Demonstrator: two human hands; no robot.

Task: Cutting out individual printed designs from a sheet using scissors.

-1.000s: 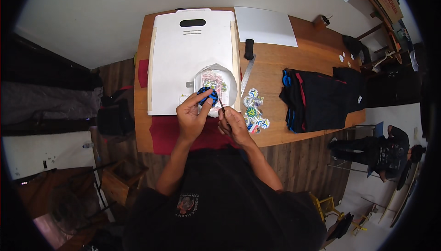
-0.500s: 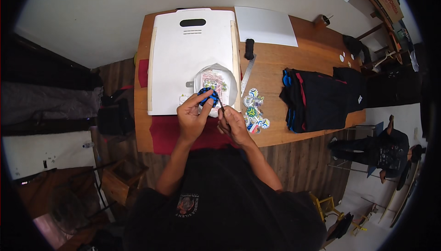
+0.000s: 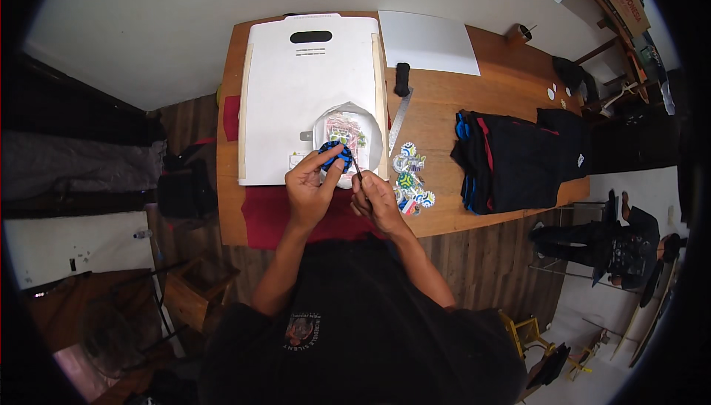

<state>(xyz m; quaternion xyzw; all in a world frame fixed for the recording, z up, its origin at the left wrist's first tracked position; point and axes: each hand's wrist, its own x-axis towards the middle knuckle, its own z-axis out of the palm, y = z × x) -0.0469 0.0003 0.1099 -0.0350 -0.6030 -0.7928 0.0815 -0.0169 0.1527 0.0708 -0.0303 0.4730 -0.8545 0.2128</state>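
My left hand (image 3: 309,191) pinches a round blue-and-black patch (image 3: 337,157) by its edges, with the fingers lying partly over it. In my right hand (image 3: 379,201) is a thin dark tool (image 3: 357,163), whose tip meets the patch's right edge. Its handle is hidden in my fingers, so I cannot tell its exact kind. Both hands hover over the near side of a round white container (image 3: 375,137). Inside lie pale scraps (image 3: 343,125) with pink and green print. To the right of my right hand rests a loose heap of round patches (image 3: 409,179) in green, blue and white.
A white panel (image 3: 296,101) with a dark handle slot lies under the container. Red cloth (image 3: 270,212) hangs at the near table edge. Right of the panel are a metal ruler (image 3: 401,120), a black bundle (image 3: 402,79) and folded black garments (image 3: 511,160). Another person (image 3: 607,242) stands far right.
My hands, the patch and the tool stay nearly where they were. At the far right, the other person's arms have shifted.
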